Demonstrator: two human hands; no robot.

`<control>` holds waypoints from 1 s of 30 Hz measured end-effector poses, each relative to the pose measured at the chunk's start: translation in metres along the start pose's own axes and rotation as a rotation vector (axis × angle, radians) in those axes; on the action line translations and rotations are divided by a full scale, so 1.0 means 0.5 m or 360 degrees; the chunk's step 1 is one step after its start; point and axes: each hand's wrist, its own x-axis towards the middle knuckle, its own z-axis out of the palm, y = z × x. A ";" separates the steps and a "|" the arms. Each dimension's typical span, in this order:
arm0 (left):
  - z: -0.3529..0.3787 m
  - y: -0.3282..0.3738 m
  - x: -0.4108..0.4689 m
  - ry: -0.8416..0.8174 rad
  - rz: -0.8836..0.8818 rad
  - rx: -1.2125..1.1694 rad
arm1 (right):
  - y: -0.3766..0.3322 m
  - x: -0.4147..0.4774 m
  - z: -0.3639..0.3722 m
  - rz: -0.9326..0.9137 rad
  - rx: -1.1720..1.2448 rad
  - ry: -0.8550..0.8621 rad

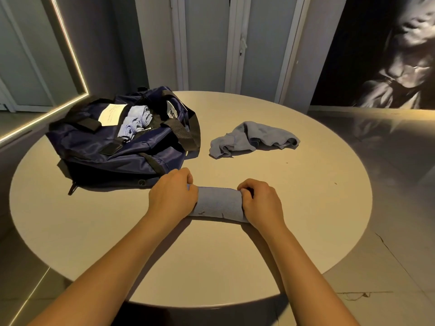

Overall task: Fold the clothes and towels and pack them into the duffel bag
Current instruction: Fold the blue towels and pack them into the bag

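Head view: left hand (173,195) and right hand (261,202) each clamp one end of the blue towel (219,204) on the table (306,184), probably keeping its roll tight before it goes into the open duffel bag (122,147) nearby.

A round beige table (306,220) carries an open navy bag (122,147) at its far left, a crumpled blue towel (254,137) just right of it, and a rolled towel (219,203) lying crosswise nearer the front edge.
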 end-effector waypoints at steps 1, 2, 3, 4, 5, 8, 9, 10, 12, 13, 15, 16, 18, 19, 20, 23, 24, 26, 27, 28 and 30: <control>0.000 -0.001 -0.002 0.0122 0.0193 0.0069 | -0.002 0.003 -0.001 0.0015 -0.0030 -0.0014; -0.001 -0.002 -0.006 0.0229 0.0414 0.0147 | -0.003 0.006 -0.002 0.0030 -0.0047 -0.0024; -0.001 -0.003 -0.010 0.0317 0.0643 0.0199 | -0.004 0.008 -0.001 0.0043 -0.0050 -0.0033; -0.001 -0.003 -0.014 0.0330 0.0871 0.0213 | -0.004 0.009 -0.001 0.0044 -0.0054 -0.0037; -0.001 -0.001 -0.021 0.0281 0.1058 0.0190 | -0.005 0.010 -0.002 0.0037 -0.0060 -0.0037; 0.009 -0.005 -0.048 -0.0070 0.1125 -0.0043 | -0.001 0.014 0.002 0.0015 -0.0053 -0.0027; 0.014 -0.011 -0.052 -0.0168 0.1030 -0.0110 | 0.000 0.014 0.004 0.0004 -0.0038 -0.0016; 0.019 -0.017 -0.054 -0.0239 0.0950 -0.0149 | -0.001 0.010 0.005 -0.0016 -0.0037 0.0008; 0.026 -0.027 -0.055 -0.0329 0.0871 -0.0160 | 0.003 -0.003 0.006 -0.0221 -0.0205 0.0192; 0.026 -0.028 -0.053 -0.0354 0.0855 -0.0161 | 0.004 -0.011 0.006 -0.0373 -0.0344 0.0283; 0.026 -0.027 -0.052 -0.0376 0.0818 -0.0210 | 0.008 -0.024 0.002 -0.0689 -0.0429 0.0389; 0.025 -0.026 -0.051 -0.0383 0.0801 -0.0254 | 0.009 -0.032 -0.005 -0.0796 -0.0357 0.0317; 0.022 -0.027 -0.044 -0.0395 0.0777 -0.0320 | 0.016 -0.045 -0.027 -0.0775 -0.0180 0.0020; 0.020 -0.026 -0.040 -0.0411 0.0761 -0.0348 | 0.025 -0.049 -0.038 -0.0716 -0.0152 -0.0133; 0.017 -0.024 -0.036 -0.0427 0.0748 -0.0371 | 0.033 -0.051 -0.049 -0.0698 -0.0181 -0.0239; 0.006 -0.013 -0.023 -0.0483 0.0721 -0.0400 | 0.050 -0.042 -0.048 -0.0750 -0.0262 -0.0295; 0.003 -0.011 -0.017 -0.0515 0.0707 -0.0386 | 0.047 -0.037 -0.045 -0.0735 -0.0249 -0.0282; -0.005 -0.010 -0.007 -0.0609 0.0662 -0.0316 | 0.037 -0.027 -0.039 -0.0612 -0.0155 -0.0288; -0.009 -0.010 -0.003 -0.0658 0.0641 -0.0278 | 0.031 -0.024 -0.040 -0.0520 -0.0090 -0.0320; -0.012 -0.009 0.000 -0.0693 0.0625 -0.0252 | 0.027 -0.020 -0.044 -0.0441 -0.0024 -0.0368; -0.020 -0.005 0.004 -0.0731 0.0595 -0.0210 | 0.021 -0.011 -0.059 -0.0355 0.0095 -0.0475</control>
